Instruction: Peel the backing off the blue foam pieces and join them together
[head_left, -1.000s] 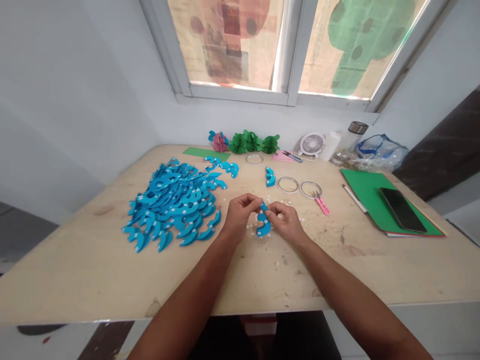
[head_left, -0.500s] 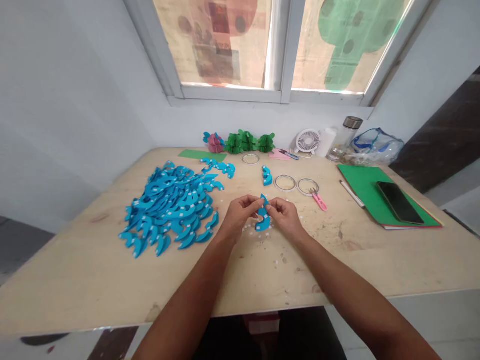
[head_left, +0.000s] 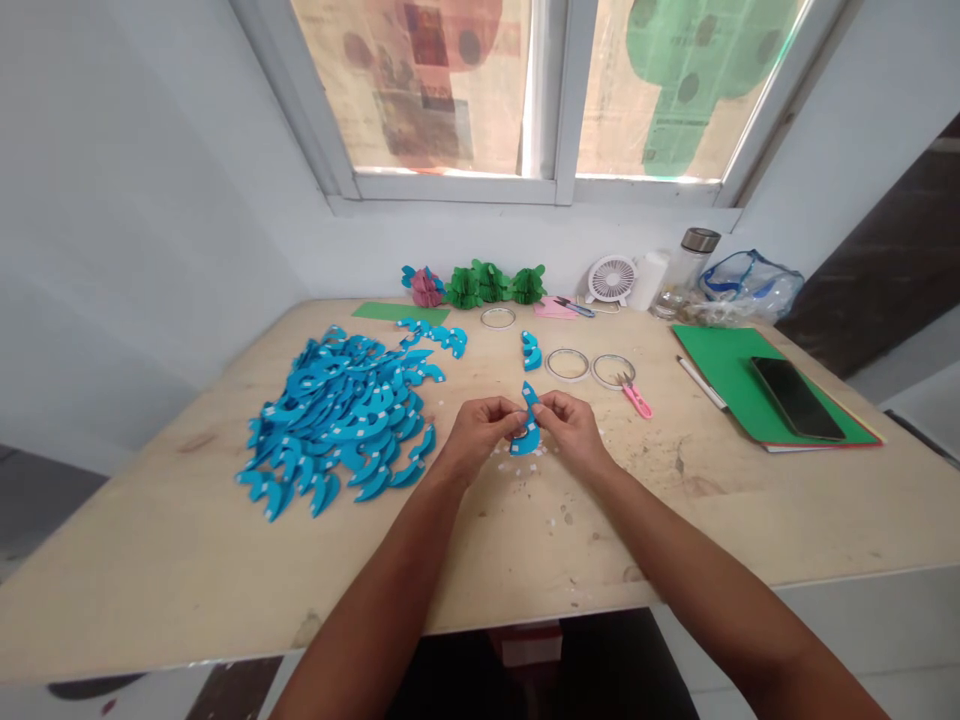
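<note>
Between my two hands, a little above the table, is a curved blue paper cutout (head_left: pixel 529 440) with small white squares on it. My right hand (head_left: pixel 574 425) pinches its right edge between thumb and fingers. My left hand (head_left: pixel 480 430) is closed at the inner curve on its left side; the exact contact of the fingertips is hard to make out. Just beyond the hands lies another blue paper piece (head_left: pixel 531 351). A large heap of similar blue cutouts (head_left: pixel 352 420) covers the table to the left. Tiny white scraps (head_left: pixel 534 467) are scattered beneath the hands.
Tape rings (head_left: pixel 568 364) and pink thread snips (head_left: pixel 636 396) lie right of centre. A white pen (head_left: pixel 702 383), green sheets (head_left: pixel 720 370) and a phone (head_left: pixel 796 398) are farther right. Green paper figures (head_left: pixel 489 283), a small fan (head_left: pixel 611 280) and a bottle (head_left: pixel 690 262) line the wall.
My left fingertips have slid down from the upper part of the blue cutout to its inner curve. My right hand keeps its pinch, and the view has shifted slightly.
</note>
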